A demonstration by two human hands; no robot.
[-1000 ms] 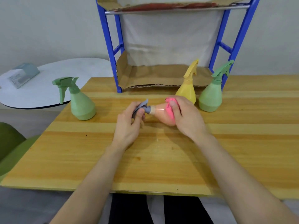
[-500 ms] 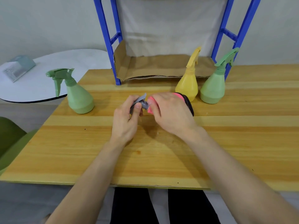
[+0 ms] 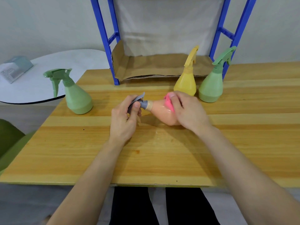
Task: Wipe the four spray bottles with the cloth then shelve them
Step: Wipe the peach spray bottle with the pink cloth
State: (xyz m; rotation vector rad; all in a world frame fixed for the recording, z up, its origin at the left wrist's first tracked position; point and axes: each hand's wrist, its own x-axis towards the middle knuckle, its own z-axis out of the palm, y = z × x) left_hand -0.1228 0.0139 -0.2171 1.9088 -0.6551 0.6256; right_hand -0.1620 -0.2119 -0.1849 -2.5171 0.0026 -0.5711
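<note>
A peach spray bottle (image 3: 160, 112) with a grey nozzle lies on its side over the wooden table (image 3: 162, 151). My left hand (image 3: 125, 120) grips its grey spray head. My right hand (image 3: 189, 111) presses a pink cloth (image 3: 168, 103) against the bottle's body, fingers curled over it. A green spray bottle (image 3: 73, 95) stands upright at the table's left. A yellow spray bottle (image 3: 186, 78) and a second green spray bottle (image 3: 212, 83) stand upright behind my right hand. The blue shelf frame (image 3: 105, 39), its bottom shelf lined with cardboard (image 3: 155, 65), rises at the back.
A round white side table (image 3: 48, 75) stands to the left and bears a small pale box (image 3: 15, 69). A green chair (image 3: 9, 140) is at the lower left. My dark-trousered legs show under the table's front edge.
My right hand slid the pink cloth from the bottle's neck back along its body, uncovering the peach neck. My left hand kept its hold on the nozzle.
</note>
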